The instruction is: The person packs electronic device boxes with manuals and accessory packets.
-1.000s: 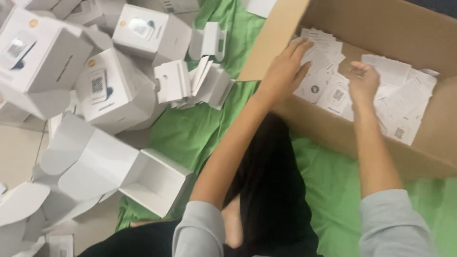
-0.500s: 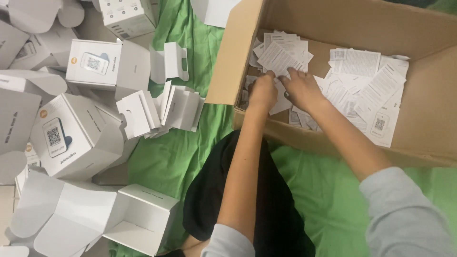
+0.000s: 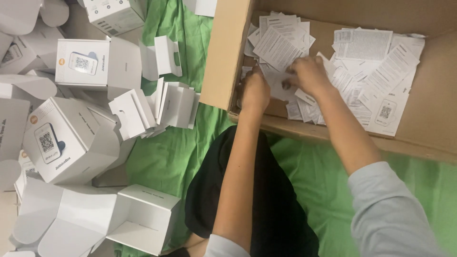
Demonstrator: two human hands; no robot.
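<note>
The loose white printed paper leaflets (image 3: 362,71) lay in overlapping heaps on the floor of the large brown cardboard box (image 3: 428,119), which stood open at the upper right on the green cloth (image 3: 309,171). Both hands were down inside that box among the sheets. The left hand (image 3: 254,90) rested knuckles-up at the box's near left corner, just inside the upright cardboard flap (image 3: 226,52); its fingers were curled under and hidden, so whether they gripped a leaflet could not be told. The right hand (image 3: 309,74) lay just beside it toward the middle of the box, its fingers (image 3: 290,81) bent and pressed onto the papers, seemingly pinching some, though the hold was not clear. The right arm wore a grey sleeve (image 3: 390,209), and the person's black-clad lap (image 3: 266,209) filled the space below the box. To the left, well apart from the hands, lay a stack of folded white card inserts (image 3: 162,102), several closed white cardboard product boxes (image 3: 71,140) and an open, empty white carton (image 3: 143,219).
</note>
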